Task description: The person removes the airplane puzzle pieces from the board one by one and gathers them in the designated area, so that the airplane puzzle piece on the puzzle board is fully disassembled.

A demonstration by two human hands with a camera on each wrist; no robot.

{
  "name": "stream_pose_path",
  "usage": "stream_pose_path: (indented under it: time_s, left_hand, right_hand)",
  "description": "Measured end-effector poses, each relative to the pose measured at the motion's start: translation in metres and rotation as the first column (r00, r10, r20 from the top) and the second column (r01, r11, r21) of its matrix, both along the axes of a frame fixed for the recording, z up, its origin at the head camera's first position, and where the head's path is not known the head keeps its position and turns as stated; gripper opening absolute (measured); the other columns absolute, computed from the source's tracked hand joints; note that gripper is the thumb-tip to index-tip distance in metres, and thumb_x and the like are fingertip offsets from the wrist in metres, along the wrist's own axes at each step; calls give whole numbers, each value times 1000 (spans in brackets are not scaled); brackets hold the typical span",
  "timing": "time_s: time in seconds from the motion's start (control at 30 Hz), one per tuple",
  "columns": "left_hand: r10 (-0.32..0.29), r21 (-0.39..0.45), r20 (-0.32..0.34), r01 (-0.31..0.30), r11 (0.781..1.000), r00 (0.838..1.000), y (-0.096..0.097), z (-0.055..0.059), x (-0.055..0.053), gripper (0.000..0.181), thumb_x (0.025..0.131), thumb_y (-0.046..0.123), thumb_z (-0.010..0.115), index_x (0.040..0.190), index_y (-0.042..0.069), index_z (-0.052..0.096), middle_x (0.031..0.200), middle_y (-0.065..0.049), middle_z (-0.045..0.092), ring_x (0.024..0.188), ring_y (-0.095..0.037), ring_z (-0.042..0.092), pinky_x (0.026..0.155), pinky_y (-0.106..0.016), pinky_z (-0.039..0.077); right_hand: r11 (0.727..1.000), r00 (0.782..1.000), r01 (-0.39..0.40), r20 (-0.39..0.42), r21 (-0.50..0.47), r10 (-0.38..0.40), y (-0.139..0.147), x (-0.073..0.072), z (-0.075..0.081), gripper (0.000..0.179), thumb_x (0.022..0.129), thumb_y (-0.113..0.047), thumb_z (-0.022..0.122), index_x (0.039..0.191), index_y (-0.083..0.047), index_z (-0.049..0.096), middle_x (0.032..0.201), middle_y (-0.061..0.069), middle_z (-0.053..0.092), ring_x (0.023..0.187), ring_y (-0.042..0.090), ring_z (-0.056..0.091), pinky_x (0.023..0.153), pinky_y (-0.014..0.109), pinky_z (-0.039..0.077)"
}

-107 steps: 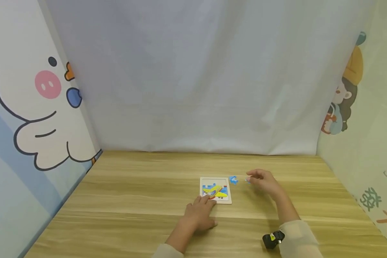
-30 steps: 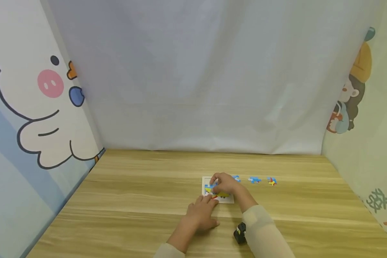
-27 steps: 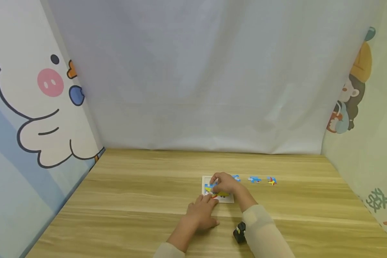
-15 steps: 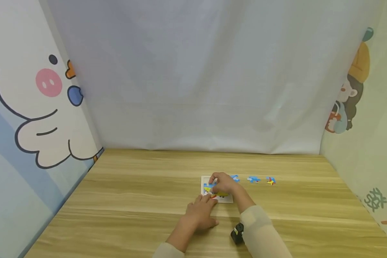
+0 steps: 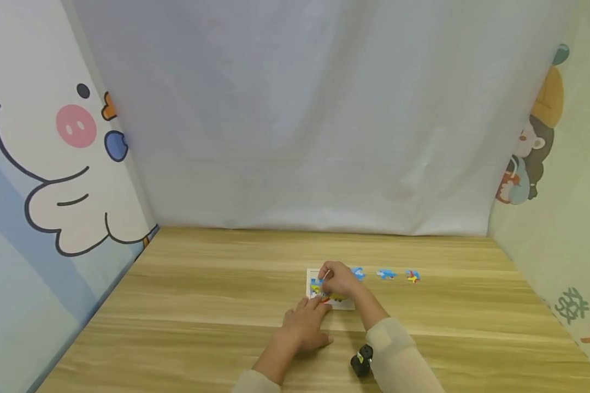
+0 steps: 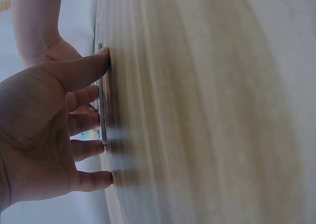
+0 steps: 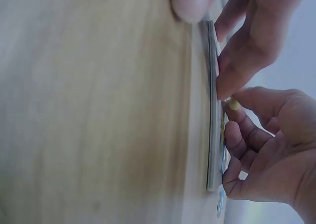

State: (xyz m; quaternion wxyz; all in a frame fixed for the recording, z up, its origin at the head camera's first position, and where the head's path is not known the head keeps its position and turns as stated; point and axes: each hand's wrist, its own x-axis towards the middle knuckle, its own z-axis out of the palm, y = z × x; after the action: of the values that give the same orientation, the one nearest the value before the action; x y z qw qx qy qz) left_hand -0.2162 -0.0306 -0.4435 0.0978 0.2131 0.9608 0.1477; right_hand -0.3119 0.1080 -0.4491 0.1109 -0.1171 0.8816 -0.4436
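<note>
A small square jigsaw board (image 5: pixel 344 306) with a pale frame and a yellow airplane picture lies flat on the table. The fingertips of my left hand (image 5: pixel 305 326) rest on its near edge, fingers spread and nearly straight. Over the board, my right hand (image 5: pixel 341 279) has thumb and index finger together. In the right wrist view they pinch a small yellowish puzzle piece (image 7: pixel 234 104), right at the board's surface. This hand covers much of the picture in the head view.
Right of the board lie three loose puzzle pieces in a row: a blue and white one (image 5: pixel 358 273), another blue one (image 5: pixel 385 274) and a blue, red and yellow one (image 5: pixel 413 276). A black camera (image 5: pixel 361 361) sits at my right sleeve. A pale curtain (image 5: pixel 295 136) hangs behind the table.
My right hand has moved left from the loose pieces to the board, uncovering pieces at the right. During the last second it has barely shifted. My left hand has stayed on the board's edge.
</note>
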Motion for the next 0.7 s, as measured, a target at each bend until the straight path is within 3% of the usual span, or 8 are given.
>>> stream_pose_path:
  time_s: [0.33,0.57,0.7]
  left_hand:
    - [6,-6,-11,-6,1000,1000,1,1,-1,63,79,41,70,133,16,49,144,-9,36,131,-35,30,95,-60,33]
    - [1,8,-11,-1,1000,1000,2,0,-2,63,78,41,71,133,16,50,144,-9,36,130,-36,31,94,-61,33]
    - [4,9,-15,-4,1000,1000,1,-2,-3,64,78,41,71,132,16,50,143,-9,36,130,-36,31,95,-61,33]
  right_hand:
    - [994,998,22,-59,-111,-29,5,1,4,15,75,8,62,86,-2,60,79,7,57,72,20,54,57,28,48]
    - [990,999,-28,-19,-139,26,6,3,4,14,79,7,58,89,-2,61,82,8,58,73,21,54,62,31,48]
    - [989,999,-27,-39,-143,22,5,5,3,12,79,6,60,89,-1,61,80,7,58,73,20,53,61,30,47]
